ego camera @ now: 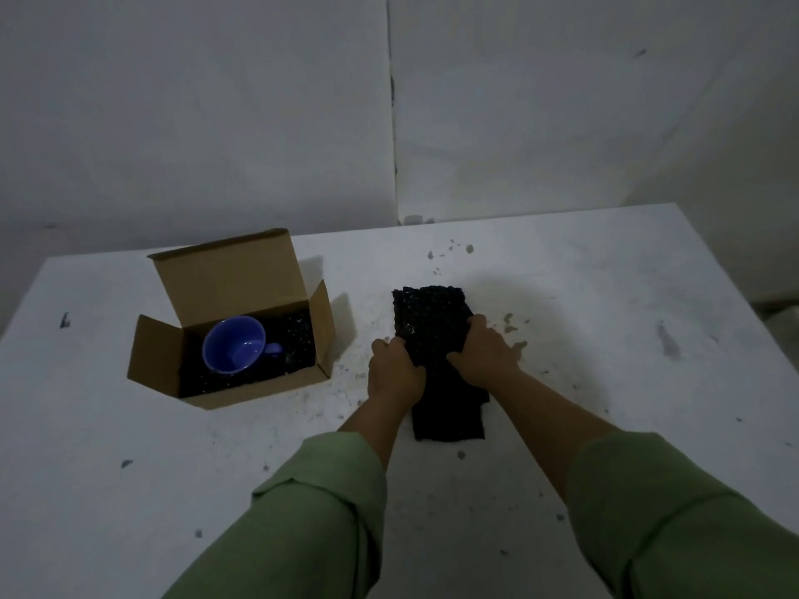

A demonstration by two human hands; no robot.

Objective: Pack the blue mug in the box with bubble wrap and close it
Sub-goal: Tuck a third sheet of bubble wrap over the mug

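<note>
One mug (234,344), one box (225,339), two hands.

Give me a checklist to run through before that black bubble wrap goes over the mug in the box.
1. Blue mug inside the box, lying on its side: ok.
2. Dark padding under and beside the mug: ok.
3. Lid flap standing up, opening unblocked: ok.
4. Left hand and right hand both gripping the black bubble wrap: ok.
5. Wrap lifted off the table: not ok, it lies on the surface.
6. Wrap sized to fit the opening: cannot tell.
</note>
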